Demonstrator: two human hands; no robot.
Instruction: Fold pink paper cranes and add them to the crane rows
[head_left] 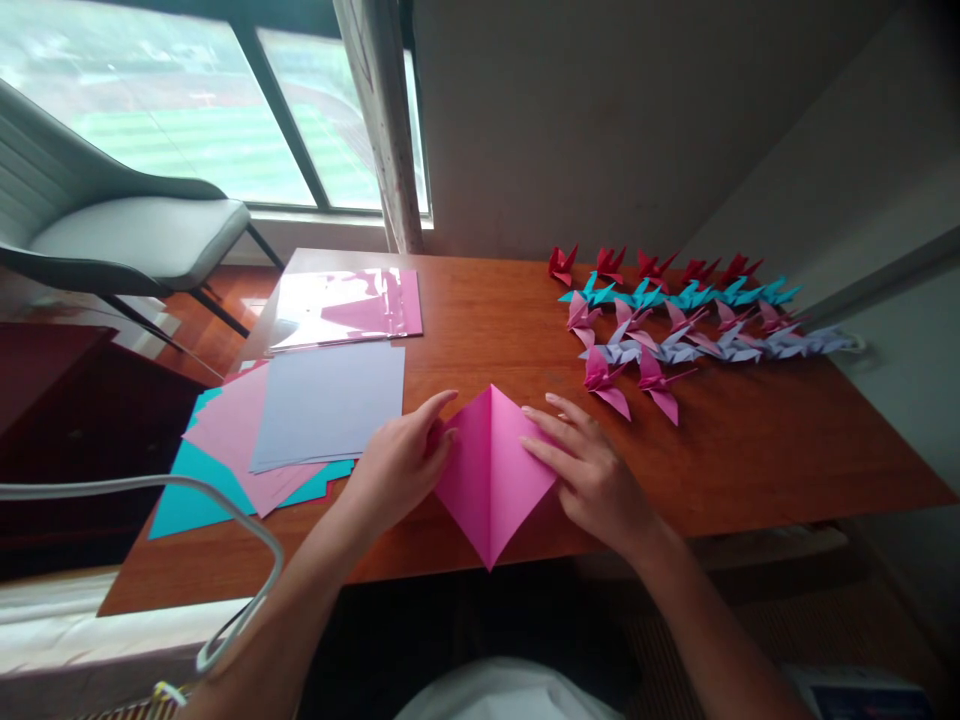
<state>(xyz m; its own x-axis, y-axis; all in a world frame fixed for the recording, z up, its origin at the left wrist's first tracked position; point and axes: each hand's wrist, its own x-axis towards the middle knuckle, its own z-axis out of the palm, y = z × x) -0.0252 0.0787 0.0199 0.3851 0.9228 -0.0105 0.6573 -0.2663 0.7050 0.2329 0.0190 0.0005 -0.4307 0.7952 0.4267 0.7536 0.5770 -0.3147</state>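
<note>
Turquoise sheets [196, 500] lay at the left of the wooden worktop [480, 300], partly covered by pale pink sheets [238, 428] and a lavender-grey stack [330, 405], with a wrapped pink packet [341, 310] just beyond. Next along, we had the left hand [405, 460] at the left side of the bright pink sheet [517, 470]. That sheet was set diamond-wise near the worktop's front edge, one crease running from its far corner to its near one. Two of the left fingers stood a narrow gap apart beside the paper's edge. Opposite, the right hand [592, 475] laid its slightly spread fingers over the right half. Farther right we saw folded birds in rows: red birds [561, 265], turquoise birds [596, 290], pale pink birds [580, 314], pale lavender birds [622, 350] and, nearest us, two bright pink birds [604, 375].

To handle this fold well, we judged, called for matched corners, a straight centre crease and light, even pressure that would not wrinkle the paper.

The chair [135, 235] was cut off at the left. Both side corners of the sheet lay partly behind the hands, so we could not tell whether either hand pinched it; it was perhaps doubled. The right thumb was hidden, and the lavender birds overlapped too much for us to count.
</note>
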